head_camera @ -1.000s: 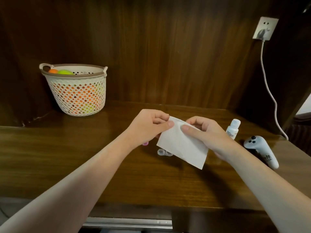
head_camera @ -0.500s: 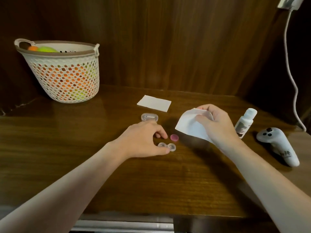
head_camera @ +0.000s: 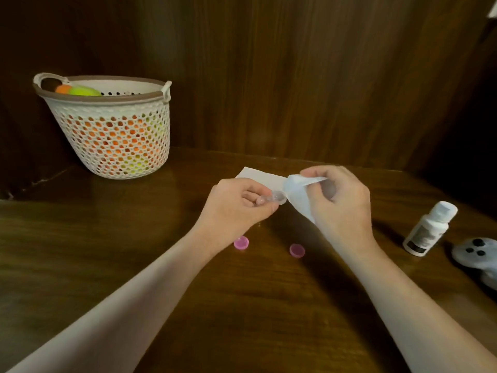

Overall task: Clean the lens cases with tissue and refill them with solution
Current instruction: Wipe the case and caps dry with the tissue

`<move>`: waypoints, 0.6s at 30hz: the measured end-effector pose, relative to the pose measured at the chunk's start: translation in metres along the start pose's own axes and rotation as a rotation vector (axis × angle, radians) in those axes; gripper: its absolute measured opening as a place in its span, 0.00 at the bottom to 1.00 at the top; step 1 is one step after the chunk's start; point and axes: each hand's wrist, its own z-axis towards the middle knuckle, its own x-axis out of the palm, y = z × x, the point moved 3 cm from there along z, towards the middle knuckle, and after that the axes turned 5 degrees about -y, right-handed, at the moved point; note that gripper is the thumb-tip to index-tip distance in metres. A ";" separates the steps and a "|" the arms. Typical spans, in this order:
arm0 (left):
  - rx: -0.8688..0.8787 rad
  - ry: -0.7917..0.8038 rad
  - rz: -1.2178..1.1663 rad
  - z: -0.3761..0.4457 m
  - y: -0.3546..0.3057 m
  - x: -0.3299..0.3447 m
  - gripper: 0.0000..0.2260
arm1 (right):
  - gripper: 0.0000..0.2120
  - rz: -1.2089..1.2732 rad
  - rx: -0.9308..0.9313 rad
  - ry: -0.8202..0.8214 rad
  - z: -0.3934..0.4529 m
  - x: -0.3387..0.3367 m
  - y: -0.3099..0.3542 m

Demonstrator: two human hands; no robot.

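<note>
The left hand (head_camera: 239, 203) holds the clear lens case (head_camera: 277, 198) up off the surface (head_camera: 134, 265), its fingers (head_camera: 258, 191) and thumb pinched on one end, so that the other well juts out to the right with its open mouth turned up and a little toward the camera. The case's long axis runs roughly left to right, from the left palm toward the right hand (head_camera: 341, 205). That hand grips a tissue (head_camera: 298, 195), fingers curled round a bunched part of it near the top, while the loose sheet hangs down between the two hands. The tissue's near edge lies just beside the exposed well, to its right; whether they touch cannot be told. So the right hand is the nearer one to the open well, and the coming move looks to be a short push of tissue leftward and down into that mouth, with the left hand keeping the case steady. Two pink caps (head_camera: 241, 242) (head_camera: 297, 250) lie on the surface below the hands, mouths up as far as can be seen. A second tissue sheet (head_camera: 258, 175) lies flat behind the hands. The solution bottle (head_camera: 427, 228) stands capped, tilted in the wide view, well to the right and untouched, so refilling is judged to be still ahead.
</note>
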 end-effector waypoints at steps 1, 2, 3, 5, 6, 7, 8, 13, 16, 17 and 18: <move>-0.001 -0.047 0.002 0.000 0.003 0.002 0.08 | 0.06 -0.056 -0.037 -0.013 -0.003 0.004 -0.001; -0.008 -0.084 -0.004 -0.001 0.008 0.003 0.08 | 0.06 -0.085 -0.047 -0.009 -0.006 0.007 -0.002; -0.018 -0.109 -0.022 -0.002 0.012 0.005 0.08 | 0.07 -0.089 -0.039 0.003 -0.009 0.010 -0.003; -0.019 -0.122 -0.065 -0.003 0.018 0.006 0.06 | 0.08 -0.093 -0.024 0.006 -0.009 0.012 -0.004; -0.005 -0.127 -0.070 -0.004 0.019 0.005 0.05 | 0.08 -0.112 -0.034 -0.007 -0.008 0.011 -0.005; 0.014 -0.137 -0.067 -0.004 0.019 0.005 0.06 | 0.09 -0.131 -0.042 -0.020 -0.007 0.010 -0.005; 0.028 -0.146 -0.063 -0.005 0.019 0.004 0.06 | 0.10 -0.147 -0.043 -0.026 -0.006 0.009 -0.006; 0.025 -0.159 -0.040 -0.008 0.019 0.004 0.14 | 0.24 -0.248 0.004 0.054 -0.008 0.012 -0.009; 0.030 -0.147 -0.031 -0.008 0.020 0.003 0.14 | 0.15 -0.214 -0.009 0.070 -0.006 0.012 -0.011; 0.023 -0.143 -0.034 -0.008 0.020 0.004 0.14 | 0.09 -0.187 0.006 0.057 -0.005 0.011 -0.012; 0.016 -0.138 -0.037 -0.008 0.021 0.004 0.15 | 0.06 -0.151 0.037 0.044 -0.005 0.009 -0.014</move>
